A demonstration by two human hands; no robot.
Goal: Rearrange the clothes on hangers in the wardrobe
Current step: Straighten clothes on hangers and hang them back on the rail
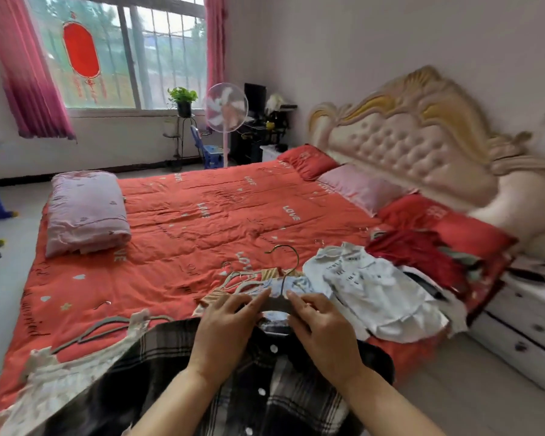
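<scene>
A black-and-white plaid shirt (265, 388) with white buttons lies spread on the near edge of the bed. At its collar sits a grey hanger (276, 305) with a metal hook rising behind. My left hand (224, 328) pinches the hanger's left shoulder. My right hand (321, 328) grips its right shoulder at the collar. A white printed shirt (368, 284) lies to the right, with red clothes (416, 253) beyond it. More hangers (246, 278) are piled just behind my hands. A cream garment on a grey hanger (85, 335) lies to the left.
The bed has an orange-red quilt (202, 215), a folded pink blanket (85, 212) at the left and pillows by the padded headboard (406, 136). A white nightstand (529, 319) stands at the right. A fan (227, 108) and a plant stand are by the window.
</scene>
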